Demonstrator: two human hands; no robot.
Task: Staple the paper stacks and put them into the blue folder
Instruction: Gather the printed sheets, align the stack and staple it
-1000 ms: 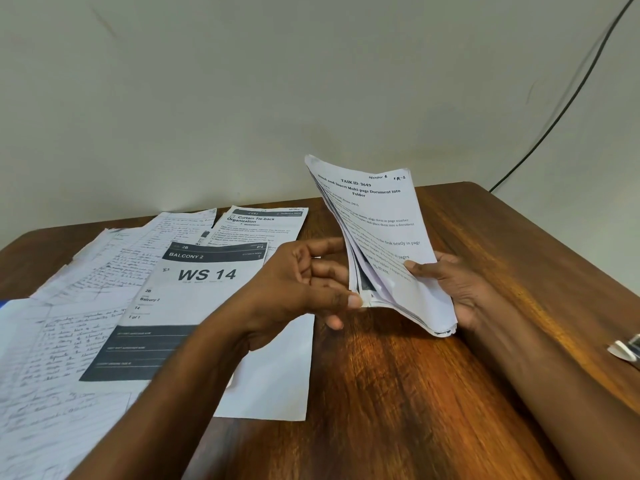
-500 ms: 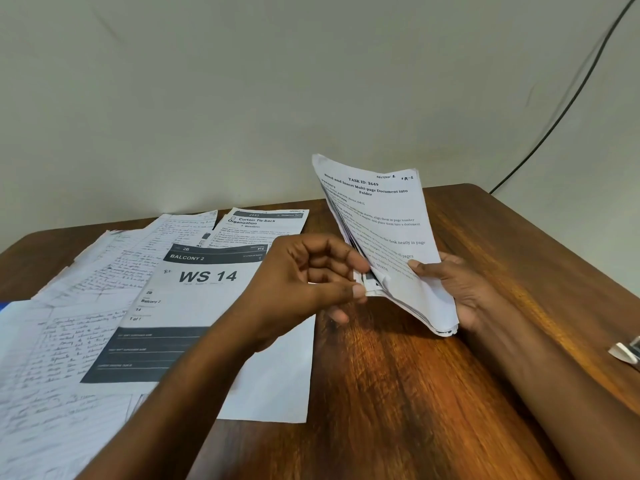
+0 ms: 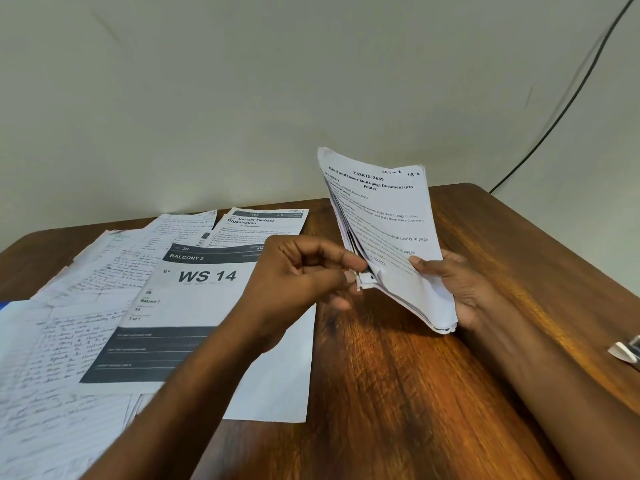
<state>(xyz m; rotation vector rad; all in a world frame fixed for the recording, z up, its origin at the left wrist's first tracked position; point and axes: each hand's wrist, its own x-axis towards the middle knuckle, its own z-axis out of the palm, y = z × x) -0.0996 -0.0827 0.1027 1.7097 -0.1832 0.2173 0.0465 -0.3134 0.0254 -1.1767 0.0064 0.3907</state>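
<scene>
The paper stack (image 3: 391,237) I'm watching is held up off the wooden table (image 3: 398,375), right of centre, its long axis running from the near lower corner up and away toward the wall (image 3: 242,81), top edge highest and leaning slightly left. The printed face (headed "TASK ID: 3649") is turned toward me. Against the frame a second ago, the stack stands a touch more upright, and the left hand (image 3: 298,282) has closed in on its lower left corner. There the thumb and forefinger are now pinched together on the edges of the sheets; before, the fingers were only curled near them. The right hand (image 3: 450,285) has kept its place under the stack's lower right side, thumb lying across the front page and fingers behind, gripping it.

Outward from there, loose sheets lie flat on the left of the table: the "WS 14" sheet (image 3: 194,306) on top, a "Curtain Tie-back Organization" sheet (image 3: 263,223) behind it, and handwritten pages (image 3: 69,323) spread to the left. A sliver of blue (image 3: 2,305) peeks out at the left edge; I can't tell what it is. A small pale object (image 3: 627,351) sits at the right edge, cut off. A black cable (image 3: 571,91) runs down the wall.
</scene>
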